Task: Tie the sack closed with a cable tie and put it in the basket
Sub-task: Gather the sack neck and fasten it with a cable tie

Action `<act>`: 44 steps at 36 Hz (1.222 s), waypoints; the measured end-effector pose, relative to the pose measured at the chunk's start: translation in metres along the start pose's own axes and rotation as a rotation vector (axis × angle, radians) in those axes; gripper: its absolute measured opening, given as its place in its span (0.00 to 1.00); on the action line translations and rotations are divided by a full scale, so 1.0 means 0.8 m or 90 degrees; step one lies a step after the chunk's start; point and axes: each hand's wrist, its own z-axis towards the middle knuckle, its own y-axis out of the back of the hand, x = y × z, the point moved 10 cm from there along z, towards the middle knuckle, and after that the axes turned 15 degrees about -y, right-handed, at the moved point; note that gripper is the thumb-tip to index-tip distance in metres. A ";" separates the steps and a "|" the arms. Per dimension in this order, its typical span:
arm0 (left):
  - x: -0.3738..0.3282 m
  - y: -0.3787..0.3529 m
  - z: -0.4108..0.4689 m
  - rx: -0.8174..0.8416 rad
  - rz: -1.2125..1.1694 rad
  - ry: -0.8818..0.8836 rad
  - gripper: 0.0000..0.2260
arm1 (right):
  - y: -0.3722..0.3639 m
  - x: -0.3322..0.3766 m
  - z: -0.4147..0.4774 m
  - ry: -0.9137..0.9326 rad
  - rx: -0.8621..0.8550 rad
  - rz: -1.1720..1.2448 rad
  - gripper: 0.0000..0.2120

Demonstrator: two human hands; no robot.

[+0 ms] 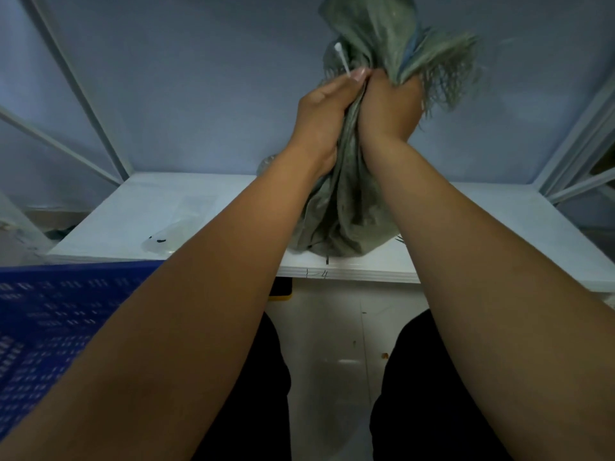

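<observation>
Green and woven: found the sack [346,221] standing on the white table [149,207], near the front edge, with the neck bunched tight and the frayed mouth spilling out above the fists. Judged the tying begun but not finished. Saw the white cable tie [342,59] poking up past the left thumb, yet could not tell whether looped round the neck or threaded through its own head. By that reading, left to do: cinch, then carry across to the blue basket [56,311], low on the left and well apart from the sack. Found the left hand [324,108] clenched round the gathered neck, thumb pinching the tie against the cloth. Found the right hand [389,104] touching the left, fist wrapped round the same neck just under the mouth. Noted a clear plastic bag [173,234] lying flat on the table, off to the left.
</observation>
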 end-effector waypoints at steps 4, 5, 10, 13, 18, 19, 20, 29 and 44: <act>-0.001 -0.001 -0.002 -0.011 0.037 -0.026 0.15 | -0.002 -0.004 -0.005 -0.030 -0.001 0.007 0.13; -0.001 0.001 -0.003 -0.019 0.047 -0.030 0.15 | -0.001 -0.006 -0.005 -0.033 -0.002 0.007 0.13; 0.001 0.010 -0.011 -0.063 0.094 -0.040 0.14 | -0.002 -0.019 -0.008 -0.062 -0.001 0.004 0.11; 0.005 0.014 -0.019 -0.098 0.094 -0.031 0.13 | -0.001 -0.028 -0.009 -0.090 -0.008 -0.008 0.11; 0.012 0.020 -0.035 -0.148 0.099 -0.017 0.12 | 0.007 -0.038 -0.017 -0.107 -0.023 -0.016 0.11; 0.012 0.021 -0.040 -0.154 0.101 -0.016 0.11 | 0.009 -0.039 -0.021 -0.104 -0.024 -0.018 0.11; 0.011 0.023 -0.045 -0.159 0.099 -0.017 0.11 | 0.009 -0.039 -0.025 -0.101 -0.023 -0.021 0.11; -0.024 0.022 -0.107 -0.164 0.079 -0.042 0.12 | 0.030 -0.019 -0.095 -0.053 -0.003 -0.010 0.14; -0.128 -0.022 -0.172 -0.114 0.069 -0.156 0.11 | 0.072 0.063 -0.191 -0.003 0.046 0.100 0.10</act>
